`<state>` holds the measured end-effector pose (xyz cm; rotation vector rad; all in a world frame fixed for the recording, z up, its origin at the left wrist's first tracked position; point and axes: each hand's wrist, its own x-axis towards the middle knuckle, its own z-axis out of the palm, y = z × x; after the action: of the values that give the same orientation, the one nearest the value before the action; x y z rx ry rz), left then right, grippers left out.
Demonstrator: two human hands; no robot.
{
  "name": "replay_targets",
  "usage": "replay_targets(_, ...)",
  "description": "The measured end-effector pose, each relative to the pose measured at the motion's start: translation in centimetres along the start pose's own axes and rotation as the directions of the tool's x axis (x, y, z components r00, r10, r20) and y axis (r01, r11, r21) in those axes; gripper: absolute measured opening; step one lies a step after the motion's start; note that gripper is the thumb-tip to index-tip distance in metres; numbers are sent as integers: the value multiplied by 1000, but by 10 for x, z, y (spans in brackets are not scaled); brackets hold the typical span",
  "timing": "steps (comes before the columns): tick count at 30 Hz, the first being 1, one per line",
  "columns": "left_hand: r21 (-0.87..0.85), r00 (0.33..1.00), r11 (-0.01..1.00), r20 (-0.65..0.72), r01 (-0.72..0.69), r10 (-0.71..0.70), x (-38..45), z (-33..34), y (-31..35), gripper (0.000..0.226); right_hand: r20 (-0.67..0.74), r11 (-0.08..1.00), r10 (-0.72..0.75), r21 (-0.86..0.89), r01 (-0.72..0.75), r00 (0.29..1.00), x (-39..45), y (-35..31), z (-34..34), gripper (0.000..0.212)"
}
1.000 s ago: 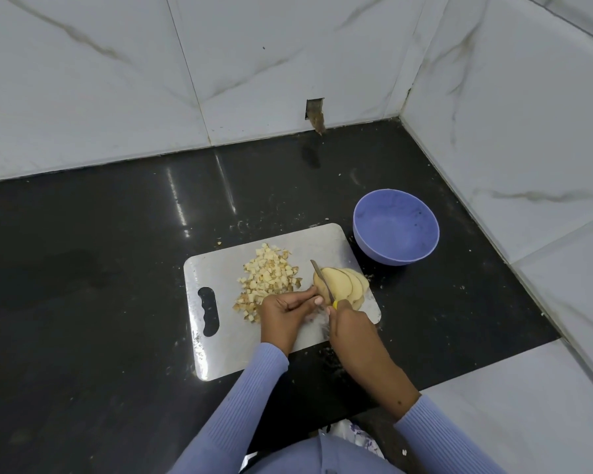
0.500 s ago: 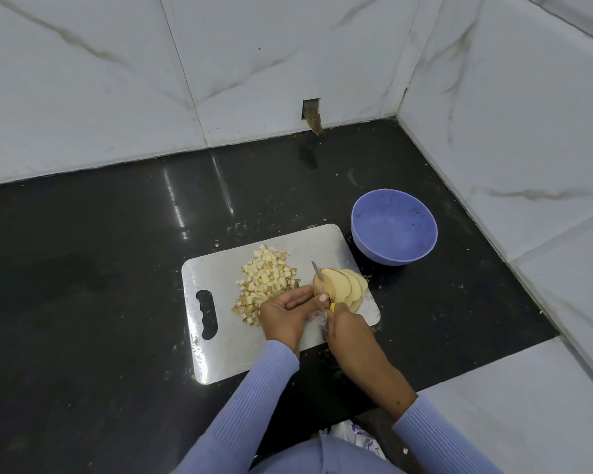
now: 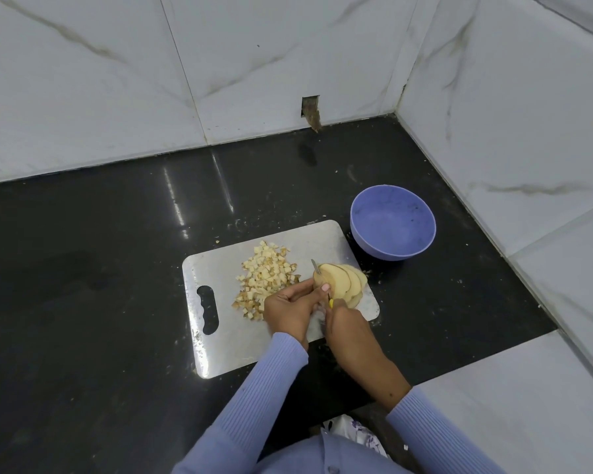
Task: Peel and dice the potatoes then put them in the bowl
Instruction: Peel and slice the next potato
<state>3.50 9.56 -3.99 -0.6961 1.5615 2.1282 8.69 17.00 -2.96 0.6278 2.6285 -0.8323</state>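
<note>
Head view shows the potato [image 3: 326, 278] on the cutting board [image 3: 226, 340], left hand [image 3: 288, 311] fingers curled pinching its uncut end, right hand [image 3: 344, 319] gripping the knife [image 3: 317, 268]; firm, likely wet-slick, it is best held behind the blade.

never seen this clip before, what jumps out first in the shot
The two hands meet at mid-frame on a grey cutting board: the left hand steadies a half-sliced potato while the right hand works a knife through it. Left of them lies a pile of diced potato. An empty purple bowl sits just past the board's far right corner.
</note>
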Motion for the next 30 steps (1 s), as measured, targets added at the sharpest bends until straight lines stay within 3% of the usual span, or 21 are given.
replay_targets(4,87,999,996,-31,-35,38,2,1,-6,29,7,999,35,-30,-35,999,-9,8,6,33)
replay_targets(9,185,994,978,-19,-100,105,2,1,-9,28,88,999,42,-30,-40,995,2,1,2,21)
replay_targets(14,265,977,944,-32,-195,211,3,1,-9,29,106,998,62,17,-65,992,-5,9,6,26)
replay_targets(18,300,962,917,6,-262,272,6,-1,-7,25,118,993,60,-107,-47,991,-30,28,7,33)
replay_targets(21,377,957,882,64,-285,282,8,-4,-5,41,147,994,50,-107,-34,988,-32,38,2,33)
replay_targets(23,482,934,801,166,-356,315,13,-9,-3,50,147,996,35,-86,-22,989,-29,39,-2,32)
replay_targets(26,612,851,591,386,-526,357,20,-12,5,41,120,999,5,-51,1,993,-23,36,-3,26)
replay_targets(30,696,778,353,592,-625,209,36,-13,22,39,85,999,-32,-26,35,996,-16,35,-7,23)
